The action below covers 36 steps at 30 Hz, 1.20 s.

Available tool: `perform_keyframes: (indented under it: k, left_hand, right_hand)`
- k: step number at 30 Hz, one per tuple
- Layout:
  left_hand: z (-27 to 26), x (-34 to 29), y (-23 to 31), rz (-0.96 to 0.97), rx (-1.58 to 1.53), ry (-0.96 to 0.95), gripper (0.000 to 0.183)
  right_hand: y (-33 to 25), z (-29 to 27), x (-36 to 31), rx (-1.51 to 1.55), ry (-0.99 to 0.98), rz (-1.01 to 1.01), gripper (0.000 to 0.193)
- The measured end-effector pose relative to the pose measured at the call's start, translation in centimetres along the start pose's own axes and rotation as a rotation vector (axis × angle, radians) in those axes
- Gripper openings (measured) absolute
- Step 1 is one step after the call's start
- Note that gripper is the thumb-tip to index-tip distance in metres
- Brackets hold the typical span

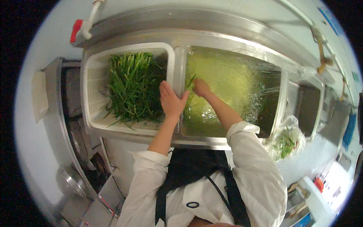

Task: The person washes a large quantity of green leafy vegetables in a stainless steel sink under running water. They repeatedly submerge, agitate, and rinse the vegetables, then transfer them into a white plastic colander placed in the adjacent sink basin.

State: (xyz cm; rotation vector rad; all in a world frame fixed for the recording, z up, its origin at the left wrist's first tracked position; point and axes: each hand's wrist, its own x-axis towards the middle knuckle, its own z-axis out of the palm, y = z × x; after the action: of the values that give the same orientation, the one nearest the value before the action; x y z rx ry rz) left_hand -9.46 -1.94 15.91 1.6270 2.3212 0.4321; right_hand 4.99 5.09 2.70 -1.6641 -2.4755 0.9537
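Long green chive-like stalks [134, 85] fill much of a white slotted basket [89, 109] in the left sink basin. My left hand [173, 101] is over the basket's right rim, fingers stretched out and thumb apart, with nothing in it. Just right of it, my right hand [201, 87] is closed at the left side of the water-filled middle basin. A few green stalks [190, 84] show at its fingertips, between my two hands. The water [227, 79] looks yellow-green and rippled.
A steel sink rim [204, 141] runs along my front. At the right stand another basin [307, 104] and a clear plastic bag [289, 142] with green scraps. A pipe valve with a red handle [76, 31] sits at the back left.
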Motion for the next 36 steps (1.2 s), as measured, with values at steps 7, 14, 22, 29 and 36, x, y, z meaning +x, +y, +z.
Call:
perform_keyframes:
  k: [7,14,22,29,36]
  left_hand:
    - [0.5,-0.1,0.5,0.052,0.038,0.067,0.096]
    - [0.0,-0.1,-0.6,0.037,-0.053,-0.108,0.101]
    - [0.7,-0.3,-0.2,0.098,0.111,-0.060,0.102]
    - [0.4,-0.7,-0.5,0.099,0.136,0.012,0.096]
    - [1.6,-2.9,1.2,0.346,-0.018,0.154,0.067]
  right_hand:
    - [5.8,-2.8,-8.0,0.158,-0.011,0.390,0.040]
    - [11.8,-6.5,-17.4,-0.161,0.313,0.642,0.052]
    - [22.8,-8.6,-22.8,0.820,0.424,1.293,0.044]
    - [12.4,-12.9,-22.2,1.496,0.364,0.503,0.026]
    - [4.6,-15.2,-22.1,1.334,0.110,0.307,0.027]
